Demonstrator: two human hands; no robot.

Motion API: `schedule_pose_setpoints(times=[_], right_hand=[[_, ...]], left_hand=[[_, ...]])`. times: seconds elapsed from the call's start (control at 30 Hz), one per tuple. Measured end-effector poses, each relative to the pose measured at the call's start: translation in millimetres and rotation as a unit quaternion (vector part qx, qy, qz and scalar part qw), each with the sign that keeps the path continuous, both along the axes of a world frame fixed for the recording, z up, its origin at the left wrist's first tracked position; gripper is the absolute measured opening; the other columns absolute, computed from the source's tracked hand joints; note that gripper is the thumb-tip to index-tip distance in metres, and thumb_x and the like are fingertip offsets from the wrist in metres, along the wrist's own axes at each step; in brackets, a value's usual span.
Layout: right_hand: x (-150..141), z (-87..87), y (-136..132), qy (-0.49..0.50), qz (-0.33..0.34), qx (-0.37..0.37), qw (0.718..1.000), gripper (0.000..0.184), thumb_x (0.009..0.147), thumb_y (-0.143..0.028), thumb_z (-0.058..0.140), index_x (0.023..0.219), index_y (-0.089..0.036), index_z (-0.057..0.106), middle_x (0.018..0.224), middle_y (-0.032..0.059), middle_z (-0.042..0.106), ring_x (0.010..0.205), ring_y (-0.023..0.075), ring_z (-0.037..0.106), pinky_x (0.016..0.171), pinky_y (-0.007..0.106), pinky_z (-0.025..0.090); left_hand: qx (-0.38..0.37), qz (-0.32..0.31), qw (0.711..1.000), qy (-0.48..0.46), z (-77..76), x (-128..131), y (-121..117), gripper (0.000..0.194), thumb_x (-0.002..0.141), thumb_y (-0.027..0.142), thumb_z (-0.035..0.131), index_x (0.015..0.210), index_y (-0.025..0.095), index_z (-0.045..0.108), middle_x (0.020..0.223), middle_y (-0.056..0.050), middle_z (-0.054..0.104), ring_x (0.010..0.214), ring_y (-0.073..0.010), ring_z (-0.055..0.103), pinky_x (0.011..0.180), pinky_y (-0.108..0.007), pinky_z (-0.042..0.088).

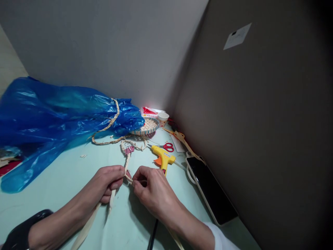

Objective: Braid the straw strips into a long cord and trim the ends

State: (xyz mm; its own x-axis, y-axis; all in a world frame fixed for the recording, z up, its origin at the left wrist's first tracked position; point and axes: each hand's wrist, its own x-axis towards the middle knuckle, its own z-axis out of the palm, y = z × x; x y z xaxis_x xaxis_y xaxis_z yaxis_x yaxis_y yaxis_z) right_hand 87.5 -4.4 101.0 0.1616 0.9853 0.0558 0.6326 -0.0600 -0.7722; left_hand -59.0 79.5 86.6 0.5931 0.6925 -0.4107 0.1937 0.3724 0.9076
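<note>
My left hand (108,182) and my right hand (151,189) meet over the pale green table (65,170), both pinched on thin straw strips (129,179) of a plaited straw braid (126,163). The braid runs away from my hands to a pink binder clip (129,149) and curls on toward the blue bag. Loose flat strips (87,225) trail back from my left hand toward me. A black band sits on my left wrist.
A big blue plastic bag (52,114) lies at the left. A yellow glue gun (163,158), red scissors (168,147), a small woven tray (147,126), a paper cup (163,118) and a phone (210,189) sit by the grey wall at right.
</note>
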Motion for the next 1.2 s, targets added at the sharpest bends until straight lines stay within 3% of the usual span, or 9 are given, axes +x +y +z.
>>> schedule_pose_setpoints(times=[0.17,0.33,0.6,0.8,0.9,1.03,1.1,1.2], right_hand=[[0,-0.2,0,0.012,0.008,0.002,1.000,0.016,0.076,-0.009,0.055,0.072,-0.018,0.067,0.060,-0.0022,0.060,0.056,0.0114,0.051,0.056,0.022,0.033],[0,0.4,1,0.030,0.014,0.000,0.999,0.020,0.076,-0.008,0.054,0.077,-0.018,0.071,0.062,-0.0022,0.062,0.058,0.0118,0.051,0.059,0.023,0.036],[1,-2.1,3,0.009,-0.016,-0.003,1.000,0.018,0.076,-0.008,0.054,0.078,-0.017,0.069,0.066,-0.0001,0.063,0.063,0.0143,0.055,0.060,0.024,0.037],[1,-5.4,5,0.051,-0.003,0.008,0.999,0.013,0.076,-0.010,0.055,0.074,-0.018,0.065,0.064,-0.0007,0.063,0.061,0.0137,0.055,0.059,0.023,0.038],[-1,-9.4,5,0.136,0.002,-0.021,0.991,0.010,0.080,-0.012,0.055,0.077,-0.018,0.061,0.064,0.0003,0.065,0.058,0.0144,0.060,0.058,0.023,0.043],[-3,-16.1,8,0.293,0.004,-0.062,0.954,0.005,0.085,-0.016,0.054,0.082,-0.019,0.057,0.062,-0.0005,0.065,0.052,0.0140,0.061,0.054,0.023,0.047],[-5,-16.9,9,0.249,-0.017,-0.042,0.967,0.008,0.081,-0.012,0.055,0.078,-0.019,0.058,0.062,-0.0010,0.064,0.053,0.0133,0.060,0.056,0.023,0.046],[-9,-15.7,7,0.065,-0.036,0.044,0.996,0.015,0.078,-0.005,0.056,0.072,-0.019,0.061,0.067,-0.0005,0.061,0.065,0.0137,0.059,0.063,0.023,0.041]], left_hand=[[-0.006,0.002,1.000,-0.012,-0.5,-1,-1,0.030,0.072,0.046,0.066,0.072,0.020,0.051,0.051,0.015,0.024,0.047,-0.0035,0.003,0.042,-0.018,0.002],[-0.015,-0.005,1.000,-0.007,-1.8,-1,0,0.039,0.066,0.049,0.075,0.071,0.020,0.050,0.051,0.015,0.026,0.045,-0.0018,0.004,0.041,-0.016,0.003],[0.004,-0.005,1.000,0.012,-3.4,-1,1,0.044,0.065,0.055,0.077,0.069,0.022,0.049,0.049,0.016,0.020,0.045,-0.0034,0.005,0.039,-0.016,0.005],[0.050,-0.003,0.999,0.011,-3.7,-2,0,0.042,0.066,0.052,0.078,0.066,0.021,0.049,0.049,0.014,0.027,0.044,-0.0047,0.014,0.038,-0.017,0.012],[0.081,-0.008,0.996,0.019,-6.8,-3,0,0.041,0.071,0.055,0.072,0.069,0.021,0.050,0.048,0.012,0.036,0.042,-0.0048,0.020,0.039,-0.018,0.014],[0.096,-0.024,0.995,0.023,-8.9,-2,-1,0.038,0.074,0.055,0.068,0.073,0.020,0.053,0.054,0.005,0.056,0.041,-0.0067,0.030,0.041,-0.019,0.016],[0.103,-0.005,0.994,0.025,-9.3,-1,-2,0.039,0.070,0.054,0.071,0.070,0.021,0.052,0.053,0.007,0.051,0.042,-0.0069,0.030,0.041,-0.019,0.016],[0.111,0.023,0.993,0.027,-10.4,1,-2,0.041,0.067,0.054,0.073,0.065,0.021,0.048,0.051,0.011,0.037,0.043,-0.0064,0.025,0.041,-0.018,0.017]])
